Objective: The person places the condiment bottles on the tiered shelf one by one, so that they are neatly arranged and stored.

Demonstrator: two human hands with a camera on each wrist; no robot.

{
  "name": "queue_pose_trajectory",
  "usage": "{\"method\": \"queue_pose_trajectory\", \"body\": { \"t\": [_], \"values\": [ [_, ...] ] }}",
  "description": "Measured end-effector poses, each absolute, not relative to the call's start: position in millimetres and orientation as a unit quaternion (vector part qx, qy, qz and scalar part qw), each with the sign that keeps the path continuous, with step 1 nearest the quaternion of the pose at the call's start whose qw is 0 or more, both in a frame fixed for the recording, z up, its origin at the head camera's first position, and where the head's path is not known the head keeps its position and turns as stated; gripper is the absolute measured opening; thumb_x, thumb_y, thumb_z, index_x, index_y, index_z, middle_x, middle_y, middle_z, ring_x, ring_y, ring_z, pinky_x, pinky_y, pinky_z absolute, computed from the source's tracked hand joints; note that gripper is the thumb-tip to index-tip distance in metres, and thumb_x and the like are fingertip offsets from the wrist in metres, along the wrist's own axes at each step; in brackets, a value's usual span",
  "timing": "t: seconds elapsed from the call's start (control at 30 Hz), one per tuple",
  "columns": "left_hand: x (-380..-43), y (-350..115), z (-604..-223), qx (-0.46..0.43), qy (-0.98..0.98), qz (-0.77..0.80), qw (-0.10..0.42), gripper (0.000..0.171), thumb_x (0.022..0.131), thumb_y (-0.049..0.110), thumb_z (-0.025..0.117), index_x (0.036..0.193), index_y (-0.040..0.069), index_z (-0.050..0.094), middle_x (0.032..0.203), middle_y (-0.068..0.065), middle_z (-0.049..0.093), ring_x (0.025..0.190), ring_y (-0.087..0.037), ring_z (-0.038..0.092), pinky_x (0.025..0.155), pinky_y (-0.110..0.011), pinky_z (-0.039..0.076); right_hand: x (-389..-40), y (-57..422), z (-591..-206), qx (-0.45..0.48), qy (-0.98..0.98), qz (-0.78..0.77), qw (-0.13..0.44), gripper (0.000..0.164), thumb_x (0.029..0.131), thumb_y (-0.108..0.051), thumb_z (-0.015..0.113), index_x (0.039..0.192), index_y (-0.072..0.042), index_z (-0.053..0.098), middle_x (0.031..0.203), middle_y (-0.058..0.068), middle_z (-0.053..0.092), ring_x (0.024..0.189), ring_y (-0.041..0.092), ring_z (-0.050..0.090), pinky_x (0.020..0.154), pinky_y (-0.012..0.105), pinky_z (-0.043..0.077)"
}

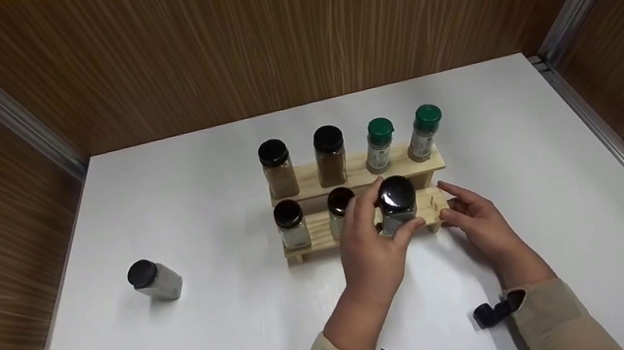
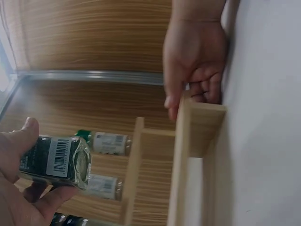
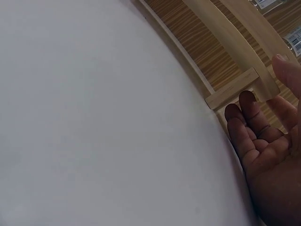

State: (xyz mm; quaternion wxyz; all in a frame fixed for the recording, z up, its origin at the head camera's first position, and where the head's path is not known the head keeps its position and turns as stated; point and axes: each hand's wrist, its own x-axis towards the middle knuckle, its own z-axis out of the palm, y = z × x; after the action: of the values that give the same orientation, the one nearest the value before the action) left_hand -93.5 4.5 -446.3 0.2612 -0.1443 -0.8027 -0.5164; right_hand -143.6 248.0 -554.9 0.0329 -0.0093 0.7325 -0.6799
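My left hand grips a square glass spice jar with a shiny black cap, thumb and fingers on its sides. In the left wrist view the jar's barcode label and bottom face the camera, clear of the shelf. It is over the right part of the lower step of a two-step pale wooden spice rack. At that step's right end, my right hand holds the board's edge between thumb and fingers, as the right wrist view also shows.
On the upper step stand two black-capped jars of brown spice and two green-capped jars. Two dark-capped jars occupy the lower step's left and middle. Another black-capped jar stands alone on the white table. Wood-grain panels enclose it.
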Motion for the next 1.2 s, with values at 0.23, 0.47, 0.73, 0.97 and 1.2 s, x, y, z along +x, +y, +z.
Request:
{"method": "queue_pose_trajectory", "body": {
  "t": [0.23,0.47,0.73,0.97,1.2],
  "values": [
    [-96.6,17.4,-471.6,-0.129,-0.812,-0.522,0.226,0.073,0.086,0.024,0.089,0.146,0.007,0.052,0.129,-0.010,0.062,0.123,-0.025,0.063,0.099,-0.041,0.055,-143.4,246.2,-556.0,-0.005,0.737,-0.675,0.034,0.061,0.103,0.005,0.064,0.159,0.004,0.041,0.113,0.012,0.069,0.097,0.011,0.069,0.085,0.028,0.059],
    [-102.6,29.3,-488.2,-0.120,-0.831,-0.494,0.228,0.070,0.088,0.018,0.089,0.144,0.004,0.050,0.131,-0.013,0.060,0.122,-0.027,0.063,0.097,-0.041,0.056,-143.5,246.0,-555.4,-0.011,0.732,-0.680,0.029,0.060,0.102,0.008,0.064,0.158,0.006,0.042,0.113,0.013,0.070,0.097,0.011,0.069,0.084,0.028,0.059],
    [-106.7,38.2,-504.3,-0.093,-0.846,-0.474,0.224,0.069,0.090,0.016,0.087,0.146,0.004,0.048,0.135,-0.014,0.058,0.124,-0.028,0.062,0.098,-0.042,0.055,-142.2,246.8,-555.3,-0.005,0.735,-0.677,0.036,0.061,0.103,0.005,0.065,0.159,0.004,0.042,0.114,0.013,0.069,0.097,0.011,0.069,0.085,0.028,0.059],
    [-109.4,45.1,-502.8,-0.050,-0.853,-0.471,0.218,0.066,0.092,0.016,0.086,0.146,0.006,0.048,0.136,-0.013,0.058,0.126,-0.029,0.060,0.098,-0.044,0.055,-143.3,247.2,-554.5,-0.008,0.728,-0.685,0.023,0.060,0.102,0.009,0.063,0.158,0.007,0.042,0.111,0.010,0.070,0.096,0.011,0.069,0.084,0.028,0.059],
    [-111.8,52.8,-506.7,-0.029,-0.857,-0.461,0.228,0.069,0.094,0.016,0.084,0.149,0.009,0.045,0.142,-0.012,0.056,0.130,-0.029,0.058,0.096,-0.044,0.057,-142.8,245.6,-553.0,0.001,0.725,-0.688,0.028,0.061,0.102,0.009,0.063,0.158,0.007,0.041,0.113,0.011,0.068,0.096,0.011,0.068,0.084,0.028,0.058]
  ]
}}
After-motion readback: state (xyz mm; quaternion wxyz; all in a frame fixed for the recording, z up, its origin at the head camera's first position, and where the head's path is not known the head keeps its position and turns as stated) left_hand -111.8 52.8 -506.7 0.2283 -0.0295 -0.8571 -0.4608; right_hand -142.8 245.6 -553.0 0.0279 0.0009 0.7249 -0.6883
